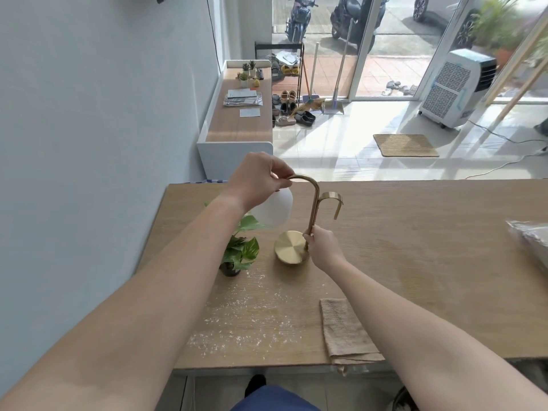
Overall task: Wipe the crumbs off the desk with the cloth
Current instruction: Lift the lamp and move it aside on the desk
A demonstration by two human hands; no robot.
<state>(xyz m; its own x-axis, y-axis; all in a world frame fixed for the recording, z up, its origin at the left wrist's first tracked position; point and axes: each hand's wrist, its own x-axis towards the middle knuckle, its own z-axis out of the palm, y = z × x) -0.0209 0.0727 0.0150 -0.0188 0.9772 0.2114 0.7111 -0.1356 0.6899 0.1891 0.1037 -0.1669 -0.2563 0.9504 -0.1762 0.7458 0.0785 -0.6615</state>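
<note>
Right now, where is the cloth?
In the head view, the cloth lies flat at the near edge of the desk, just right of the scattered crumbs.

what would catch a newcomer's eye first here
The brass lamp with its white shade, mid-desk: the left hand pinches the top of its arch, the right hand holds the stem near the round base. Toward the front edge pale crumbs lie scattered on the desk, with the folded cloth lying to their right, in neither hand.

A brass lamp (292, 247) is just beside a potted plant (240, 251), with an air cooler (456, 87) and a doormat (405, 145) beyond.
</note>
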